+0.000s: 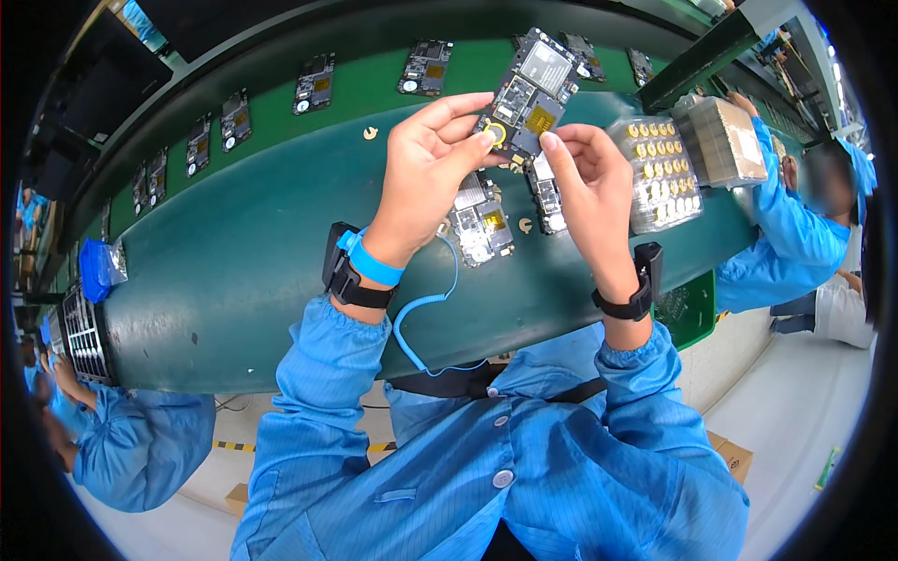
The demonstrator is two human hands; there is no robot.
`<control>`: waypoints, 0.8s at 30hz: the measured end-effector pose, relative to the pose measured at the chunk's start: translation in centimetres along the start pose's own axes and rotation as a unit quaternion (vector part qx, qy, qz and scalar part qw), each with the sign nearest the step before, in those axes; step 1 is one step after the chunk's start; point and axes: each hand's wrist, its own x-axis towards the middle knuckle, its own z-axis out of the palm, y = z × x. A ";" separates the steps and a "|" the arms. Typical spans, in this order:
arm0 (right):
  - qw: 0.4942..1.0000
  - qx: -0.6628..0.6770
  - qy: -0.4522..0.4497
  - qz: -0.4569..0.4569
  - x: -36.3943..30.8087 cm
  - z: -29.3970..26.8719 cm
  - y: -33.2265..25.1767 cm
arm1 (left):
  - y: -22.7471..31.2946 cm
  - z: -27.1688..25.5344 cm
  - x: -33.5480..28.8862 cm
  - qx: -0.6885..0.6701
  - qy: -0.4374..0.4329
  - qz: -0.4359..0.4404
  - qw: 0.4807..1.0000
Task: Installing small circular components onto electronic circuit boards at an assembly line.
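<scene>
Held up over the bench is a dark circuit board (550, 67) with a silver shield, a gold-coloured square and a round yellow-ringed part near its lower left corner. My left hand (416, 178) grips the board's left edge, its thumb pressed on the round part. At the lower right edge, my right hand (591, 178) pinches the same board between thumb and fingers. Beneath the hands, a second circuit board (480, 222) lies on the bench. A third board (546, 194) is partly hidden by my right hand. Small beige pieces (525, 225) lie beside them.
Several circuit boards (314, 84) sit in a row on the green belt (365, 70) beyond the bench (234, 280). To the right are a clear tray (662, 204) of round yellow parts and stacked trays (725, 140). A blue coiled cord (408, 327) hangs from my left wrist. Co-workers flank me.
</scene>
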 end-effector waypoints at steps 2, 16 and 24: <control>0.995 0.088 -0.038 0.039 0.1 0.2 0.0 | 0.1 -0.1 0.0 -0.006 -0.007 -0.008 1.000; 0.994 -0.044 -0.101 0.011 9.8 3.6 5.8 | -1.1 -1.3 -0.3 0.129 0.167 -0.076 0.974; 0.944 -0.297 -0.131 0.056 18.4 5.2 9.4 | -0.2 -1.6 -0.6 0.147 0.113 -0.076 0.980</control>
